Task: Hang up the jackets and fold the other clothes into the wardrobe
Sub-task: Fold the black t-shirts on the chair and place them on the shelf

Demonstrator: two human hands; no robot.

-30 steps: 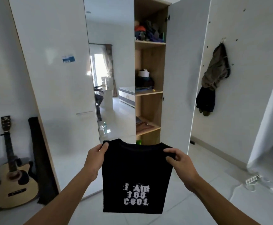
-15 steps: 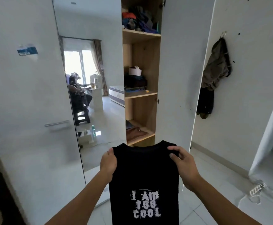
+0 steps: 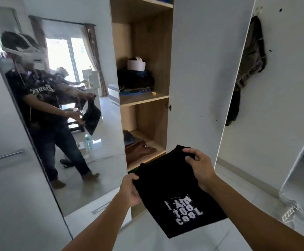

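Note:
A folded black T-shirt [image 3: 167, 187] with white lettering hangs between my hands, tilted, in front of the open wardrobe [image 3: 151, 51]. My left hand [image 3: 130, 189] grips its near left corner. My right hand [image 3: 200, 167] grips its upper right corner by the collar. Just beyond the shirt is the wardrobe's lower shelf [image 3: 158, 151], where folded brown clothes [image 3: 138, 153] lie. The middle shelf [image 3: 144, 99] carries dark folded clothes [image 3: 135, 80] and a white cap [image 3: 136, 63].
The open white wardrobe door [image 3: 202, 78] stands right of the shelves. A mirror door [image 3: 57, 124] on the left reflects me and a seated person. A jacket [image 3: 250, 60] hangs on the right wall. A power strip [image 3: 288, 214] lies on the tiled floor.
I have stepped closer to the wardrobe and the view has turned left. The T-shirt has tilted, my right hand now higher and nearer the lower shelf than my left.

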